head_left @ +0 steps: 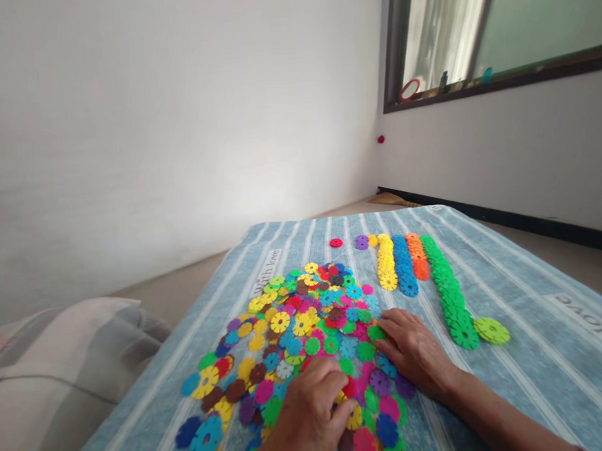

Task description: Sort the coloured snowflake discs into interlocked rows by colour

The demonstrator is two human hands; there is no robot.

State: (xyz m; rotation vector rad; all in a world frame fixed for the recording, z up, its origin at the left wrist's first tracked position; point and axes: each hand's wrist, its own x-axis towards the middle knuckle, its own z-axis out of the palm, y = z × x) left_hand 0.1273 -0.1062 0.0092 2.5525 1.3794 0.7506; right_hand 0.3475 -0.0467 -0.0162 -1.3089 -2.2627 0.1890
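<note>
Flat flower-shaped discs in many colours lie in a loose pile (281, 322) on a striped blue cloth. My left hand (315, 409) rests on the near part of the pile, fingers bent over red and yellow discs; whether it grips one is hidden. At the pile's right edge my right hand (414, 350) reaches in, its fingers over green discs and their tips partly hidden. Overlapping rows stand to the right: yellow (386, 262), blue (404, 264), orange (417, 255) and a longer green one (449, 289).
A lime disc (491, 330) lies beside the green row's near end. Purple (361, 242) and red (336, 243) discs lie at the back. The cloth-covered surface (525, 283) ends before white walls. Pale fabric (73, 352) is at the left.
</note>
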